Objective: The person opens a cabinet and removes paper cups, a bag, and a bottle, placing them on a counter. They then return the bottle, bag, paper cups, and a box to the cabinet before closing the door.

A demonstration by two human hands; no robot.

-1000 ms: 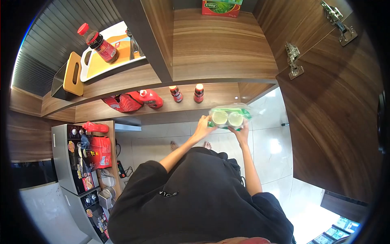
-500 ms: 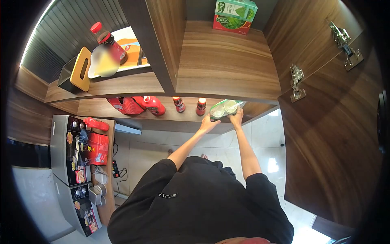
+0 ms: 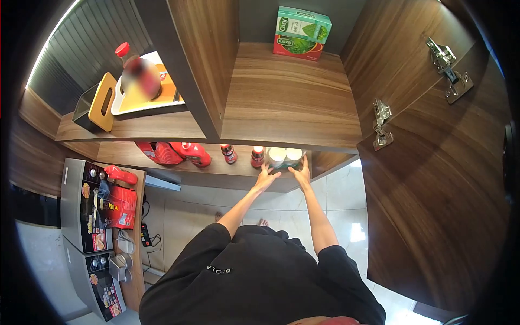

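Single head-worn fisheye view, aimed forward and steeply down, ringed by a dark round border.

The lens sits right above the person's own black shirt [image 3: 260, 281], which fills the bottom centre. Both arms run up the frame from it to the left hand [image 3: 265, 177] and right hand [image 3: 300, 174] at mid-frame, small and well away from the camera. The wooden shelves [image 3: 292, 92] bend across the upper half, the cupboard door [image 3: 444, 179] takes the right side, and the floor tiles [image 3: 346, 200] show far below, between shelf edge and shirt.

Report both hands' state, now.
Left hand: open, fingers spread against the pack of cups.
Right hand: open, fingers on the same pack.
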